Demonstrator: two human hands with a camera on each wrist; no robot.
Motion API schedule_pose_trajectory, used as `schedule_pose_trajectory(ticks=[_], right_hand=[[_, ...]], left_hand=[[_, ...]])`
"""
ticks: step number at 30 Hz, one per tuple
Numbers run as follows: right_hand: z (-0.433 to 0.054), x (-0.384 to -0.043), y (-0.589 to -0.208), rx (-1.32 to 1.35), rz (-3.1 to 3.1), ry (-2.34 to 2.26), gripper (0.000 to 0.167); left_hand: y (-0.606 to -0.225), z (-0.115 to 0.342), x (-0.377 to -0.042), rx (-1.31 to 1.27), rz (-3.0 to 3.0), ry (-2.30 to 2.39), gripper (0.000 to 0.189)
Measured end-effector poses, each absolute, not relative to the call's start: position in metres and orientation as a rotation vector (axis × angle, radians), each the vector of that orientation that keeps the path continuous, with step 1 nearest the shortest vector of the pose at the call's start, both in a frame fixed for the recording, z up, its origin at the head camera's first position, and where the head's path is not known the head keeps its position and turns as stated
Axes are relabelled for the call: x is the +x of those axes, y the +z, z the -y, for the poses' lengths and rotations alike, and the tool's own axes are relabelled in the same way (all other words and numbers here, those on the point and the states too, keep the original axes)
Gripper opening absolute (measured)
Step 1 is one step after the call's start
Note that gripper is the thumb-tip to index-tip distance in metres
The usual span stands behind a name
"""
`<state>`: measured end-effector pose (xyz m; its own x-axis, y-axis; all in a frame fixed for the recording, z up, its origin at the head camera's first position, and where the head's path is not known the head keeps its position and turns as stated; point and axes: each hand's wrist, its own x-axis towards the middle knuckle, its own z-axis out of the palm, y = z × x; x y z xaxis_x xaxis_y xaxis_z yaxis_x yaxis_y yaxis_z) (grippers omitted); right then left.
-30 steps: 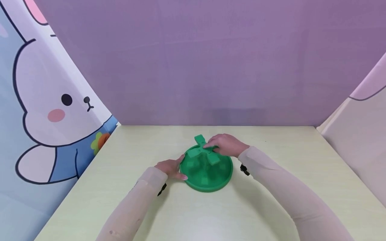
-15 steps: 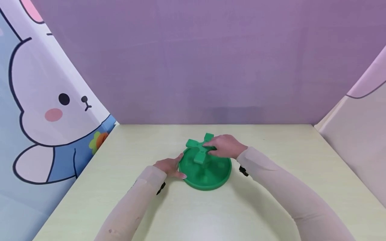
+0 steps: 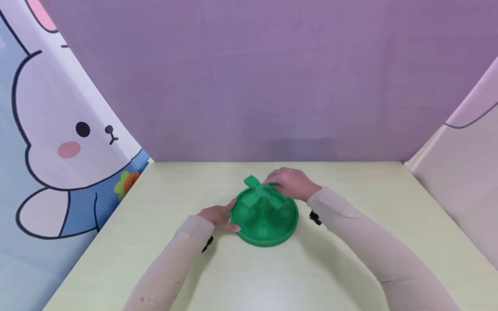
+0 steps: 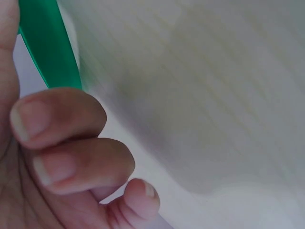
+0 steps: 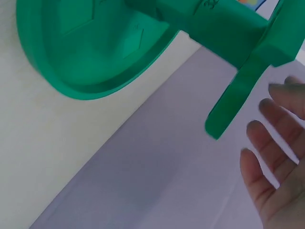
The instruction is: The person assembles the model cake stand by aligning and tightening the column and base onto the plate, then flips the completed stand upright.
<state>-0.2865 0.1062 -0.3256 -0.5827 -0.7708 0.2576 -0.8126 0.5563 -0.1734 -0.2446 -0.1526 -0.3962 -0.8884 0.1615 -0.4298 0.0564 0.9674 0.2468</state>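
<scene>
Two bare hands are at one green piece. The left hand sets its thumb and forefinger, spread apart, against the rim of a round green dish; in the left wrist view its other fingers are loosely bent and hold nothing. The right hand is at the top of the piece, on its far right side, fingers apart and only slightly bent. The right wrist view shows a gap between those fingers and the nearest arm of a green crosspiece; whether a hidden fingertip touches it, I cannot tell.

The crosspiece sits on a thick green post rising from the middle of the dish, which has square patches on its inner floor. The dish lies flat on the pale worktop, near the middle of its width, with a purple backdrop behind.

As for progress, post and crosspiece look already joined to the dish, and no separate part shows. With both hands at the piece, the handling seems under way rather than finished; how much is left cannot be judged.
</scene>
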Motion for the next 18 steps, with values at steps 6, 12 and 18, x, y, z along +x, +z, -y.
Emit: schedule_pose_trajectory(ticks=[6, 12, 18], right_hand=[[-0.107, -0.296, -0.332, 1.467, 2.638, 0.35, 0.037], [-0.105, -0.301, -0.334, 1.52, 2.668, 0.286, 0.04], [-0.105, -0.303, -0.334, 1.535, 2.671, 0.248, 0.036]], left_hand=[[-0.396, 0.152, -0.245, 0.154, -2.662, 0.3, 0.1], [-0.397, 0.153, -0.246, 0.146, -2.664, 0.29, 0.101], [-0.396, 0.152, -0.244, 0.14, -2.665, 0.299, 0.1]])
